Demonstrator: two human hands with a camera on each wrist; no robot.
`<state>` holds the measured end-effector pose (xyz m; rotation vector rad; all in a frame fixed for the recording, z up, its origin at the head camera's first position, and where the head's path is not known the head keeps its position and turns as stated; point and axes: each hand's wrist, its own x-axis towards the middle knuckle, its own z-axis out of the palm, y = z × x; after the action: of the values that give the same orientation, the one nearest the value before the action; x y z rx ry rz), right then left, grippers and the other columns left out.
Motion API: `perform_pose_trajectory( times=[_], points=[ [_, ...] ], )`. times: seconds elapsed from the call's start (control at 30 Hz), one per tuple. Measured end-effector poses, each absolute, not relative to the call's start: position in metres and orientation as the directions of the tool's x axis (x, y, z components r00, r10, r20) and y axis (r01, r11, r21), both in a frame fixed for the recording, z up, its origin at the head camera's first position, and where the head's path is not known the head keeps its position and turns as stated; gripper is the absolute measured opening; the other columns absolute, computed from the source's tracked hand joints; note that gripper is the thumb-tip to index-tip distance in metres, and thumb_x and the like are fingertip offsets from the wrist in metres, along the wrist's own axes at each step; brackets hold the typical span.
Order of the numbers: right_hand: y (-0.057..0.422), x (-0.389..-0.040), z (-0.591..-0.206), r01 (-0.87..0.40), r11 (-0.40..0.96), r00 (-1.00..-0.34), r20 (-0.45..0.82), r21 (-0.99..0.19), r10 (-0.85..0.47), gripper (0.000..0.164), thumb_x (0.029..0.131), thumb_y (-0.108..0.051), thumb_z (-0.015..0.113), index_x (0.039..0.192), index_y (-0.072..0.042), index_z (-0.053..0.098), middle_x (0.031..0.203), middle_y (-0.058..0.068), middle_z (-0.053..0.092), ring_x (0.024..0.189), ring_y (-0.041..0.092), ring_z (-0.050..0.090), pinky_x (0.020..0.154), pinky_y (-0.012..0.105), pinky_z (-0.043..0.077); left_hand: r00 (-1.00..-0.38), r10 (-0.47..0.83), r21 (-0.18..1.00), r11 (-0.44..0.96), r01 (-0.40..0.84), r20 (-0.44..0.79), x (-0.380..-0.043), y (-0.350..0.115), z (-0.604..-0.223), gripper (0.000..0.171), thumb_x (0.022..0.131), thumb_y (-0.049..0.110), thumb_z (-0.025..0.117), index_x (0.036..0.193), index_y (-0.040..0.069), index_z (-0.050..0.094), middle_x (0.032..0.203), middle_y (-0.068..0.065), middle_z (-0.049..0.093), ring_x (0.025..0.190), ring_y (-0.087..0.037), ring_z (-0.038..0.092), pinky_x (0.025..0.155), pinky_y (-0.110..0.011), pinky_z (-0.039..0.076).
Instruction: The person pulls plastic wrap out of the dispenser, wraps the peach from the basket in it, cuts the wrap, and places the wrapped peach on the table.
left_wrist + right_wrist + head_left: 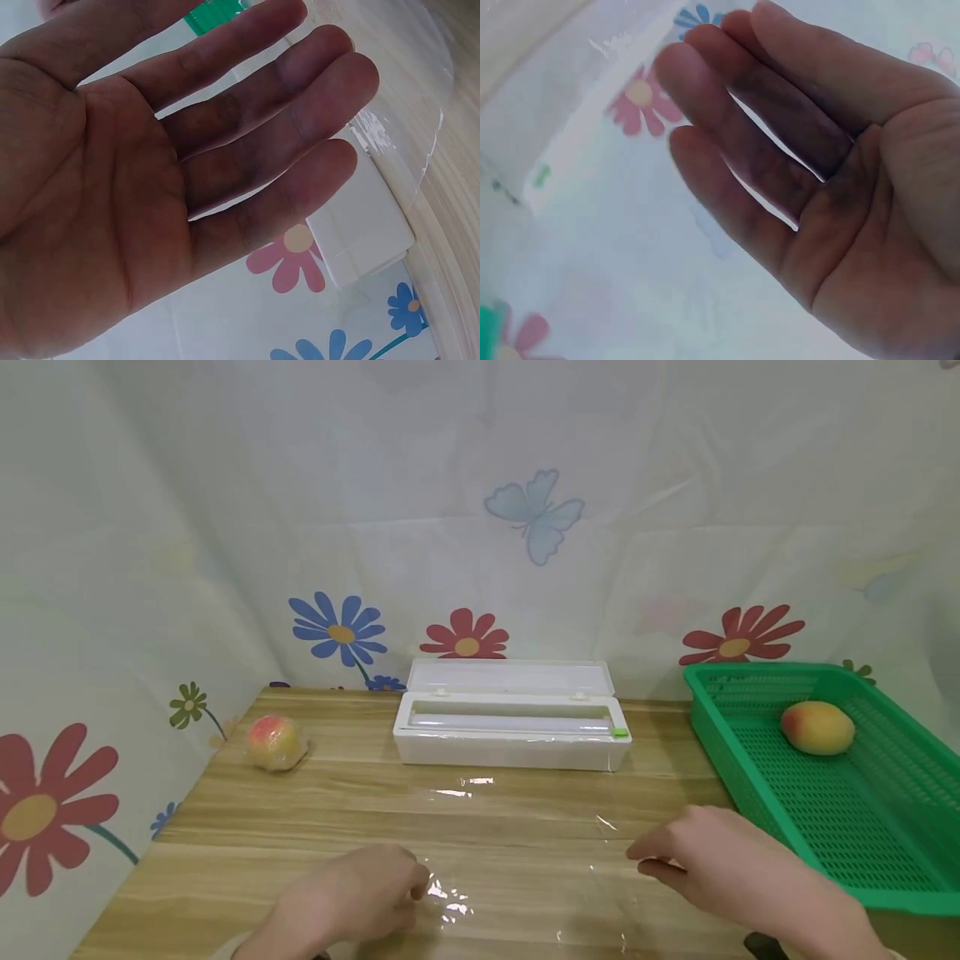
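A sheet of clear cling film (517, 860) lies on the wooden table, showing mostly by its glints and creases. At its left side is my left hand (352, 889), fingers loosely extended in the left wrist view, with nothing seen in them. My right hand (720, 860) hovers by the film's right side. Its fingers are relaxed, and a gap shows between thumb and forefinger in the head view. Behind the film stands a white cling film dispenser (510, 753), lid raised, with a roll (510, 723) inside and a green slider (619, 732) at its right end.
At the back left sits a red and yellow peach (275, 743) wrapped in clear film. A green plastic basket (750, 810) takes up the right side, with a mango (817, 727) in it. A flower-printed curtain (600, 593) hangs behind the table and along its left.
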<state>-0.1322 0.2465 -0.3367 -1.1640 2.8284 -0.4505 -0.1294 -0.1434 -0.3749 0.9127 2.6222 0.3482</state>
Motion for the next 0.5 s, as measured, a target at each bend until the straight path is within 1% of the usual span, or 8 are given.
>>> perform_pose_trajectory(
  times=[0.13, 0.2, 0.27, 0.37, 0.5],
  points=[
    [0.254, -0.131, -0.314, -0.640, 0.747, -0.768, 0.128, -0.178, -0.628, 0.017, 0.086, -0.016, 0.084, 0.100, -0.025, 0.077, 0.089, -0.022, 0.067, 0.071, -0.004, 0.057, 0.060, 0.027, 0.053, -0.728, 0.646, 0.311, 0.757, 0.575, -0.228, -0.130, -0.144, -0.375, 0.013, 0.084, 0.013, 0.081, 0.091, 0.013, 0.070, 0.083, 0.010, 0.060, 0.069, -0.003, 0.050, 0.066, -0.026, 0.050],
    [0.257, -0.132, -0.301, -0.627, 0.768, -0.776, 0.195, -0.130, -0.600, 0.021, 0.085, -0.017, 0.085, 0.102, -0.024, 0.077, 0.092, -0.020, 0.068, 0.073, -0.003, 0.058, 0.062, 0.028, 0.054, -0.724, 0.653, 0.298, 0.752, 0.588, -0.219, -0.130, -0.145, -0.375, 0.013, 0.084, 0.015, 0.081, 0.092, 0.013, 0.070, 0.083, 0.010, 0.060, 0.071, -0.003, 0.050, 0.068, -0.026, 0.051],
    [0.261, -0.135, -0.289, -0.618, 0.782, -0.770, 0.266, -0.083, -0.580, 0.023, 0.082, -0.016, 0.087, 0.102, -0.023, 0.077, 0.093, -0.019, 0.068, 0.075, -0.001, 0.060, 0.064, 0.030, 0.055, -0.723, 0.658, 0.292, 0.749, 0.595, -0.212, -0.131, -0.145, -0.376, 0.014, 0.085, 0.015, 0.081, 0.093, 0.013, 0.070, 0.084, 0.009, 0.060, 0.071, -0.003, 0.050, 0.069, -0.027, 0.051],
    [0.269, -0.146, -0.273, -0.597, 0.801, -0.758, 0.360, -0.047, -0.544, 0.026, 0.078, -0.013, 0.089, 0.099, -0.020, 0.077, 0.089, -0.018, 0.068, 0.074, 0.004, 0.063, 0.062, 0.030, 0.054, -0.724, 0.657, 0.287, 0.749, 0.597, -0.209, -0.131, -0.145, -0.375, 0.014, 0.085, 0.016, 0.081, 0.094, 0.014, 0.070, 0.085, 0.008, 0.061, 0.072, -0.004, 0.050, 0.069, -0.027, 0.051],
    [0.284, -0.165, -0.260, -0.514, 0.856, -0.805, 0.378, -0.061, -0.456, 0.024, 0.079, -0.012, 0.089, 0.100, -0.013, 0.077, 0.088, -0.010, 0.071, 0.075, 0.013, 0.066, 0.059, 0.032, 0.052, -0.729, 0.651, 0.276, 0.755, 0.594, -0.211, -0.130, -0.146, -0.375, 0.017, 0.085, 0.018, 0.082, 0.096, 0.015, 0.070, 0.088, 0.006, 0.063, 0.075, -0.004, 0.053, 0.072, -0.029, 0.053]
  ],
)
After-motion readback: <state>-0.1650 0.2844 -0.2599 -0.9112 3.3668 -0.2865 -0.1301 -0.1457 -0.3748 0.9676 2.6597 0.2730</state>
